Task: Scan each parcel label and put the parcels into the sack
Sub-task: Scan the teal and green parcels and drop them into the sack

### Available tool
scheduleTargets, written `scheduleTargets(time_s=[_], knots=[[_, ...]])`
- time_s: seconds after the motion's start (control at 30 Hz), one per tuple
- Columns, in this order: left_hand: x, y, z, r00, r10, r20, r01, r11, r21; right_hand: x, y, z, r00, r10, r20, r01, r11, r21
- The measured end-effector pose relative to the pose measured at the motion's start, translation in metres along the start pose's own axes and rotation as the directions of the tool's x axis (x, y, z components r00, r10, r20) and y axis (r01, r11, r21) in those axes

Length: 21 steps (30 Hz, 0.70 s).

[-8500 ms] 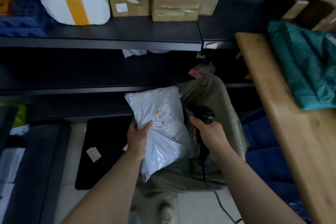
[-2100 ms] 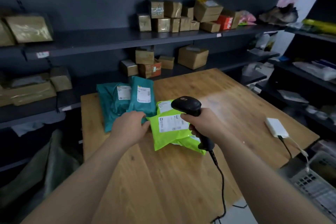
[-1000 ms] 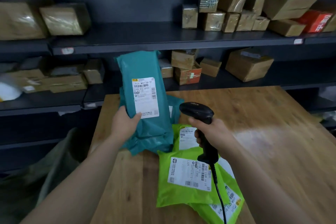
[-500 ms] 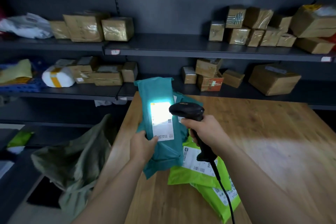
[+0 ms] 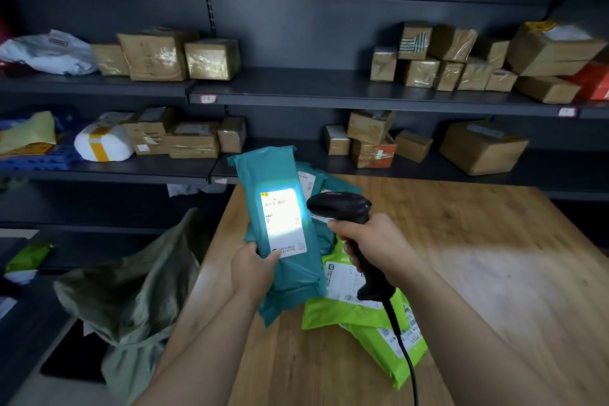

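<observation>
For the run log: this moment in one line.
step: scanning label | left hand: holds teal parcel | right hand: grips barcode scanner | sack: beside table

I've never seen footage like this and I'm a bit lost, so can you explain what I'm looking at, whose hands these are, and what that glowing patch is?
There is no machine here. A person works with bare hands, and a camera worn on their head looks forward and down, so you see their own arms. The left hand holds up a teal parcel. The right hand grips a black corded scanner, whose light makes the parcel's white label glow. On the wooden table lie lime-green parcels and a second teal parcel. An olive sack slumps beside the table's left edge. Shelves of boxes fill the background.
</observation>
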<state>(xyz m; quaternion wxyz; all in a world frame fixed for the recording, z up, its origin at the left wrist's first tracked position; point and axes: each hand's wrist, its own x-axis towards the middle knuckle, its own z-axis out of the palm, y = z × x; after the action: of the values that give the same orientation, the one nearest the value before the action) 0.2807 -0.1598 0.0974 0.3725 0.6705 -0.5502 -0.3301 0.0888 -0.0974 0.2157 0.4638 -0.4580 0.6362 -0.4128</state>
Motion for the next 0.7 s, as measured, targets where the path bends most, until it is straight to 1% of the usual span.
scheduleTargets(time_s=[0.47,0.7], knots=[[-0.0010,-0.0036,-0.0029,0.999,0.013,-0.039,-0.012,1.000,0.017,-0.0036,-0.0043,-0.0001,0.999,-0.021,0.041,0.023,0.999,-0.040],[0.0019,-0.0072,-0.0001,0.998,-0.036,-0.054,0.035,0.999,-0.019,-0.0043,-0.0045,-0.0063,0.999,-0.020,0.048,0.023,0.998,-0.058]])
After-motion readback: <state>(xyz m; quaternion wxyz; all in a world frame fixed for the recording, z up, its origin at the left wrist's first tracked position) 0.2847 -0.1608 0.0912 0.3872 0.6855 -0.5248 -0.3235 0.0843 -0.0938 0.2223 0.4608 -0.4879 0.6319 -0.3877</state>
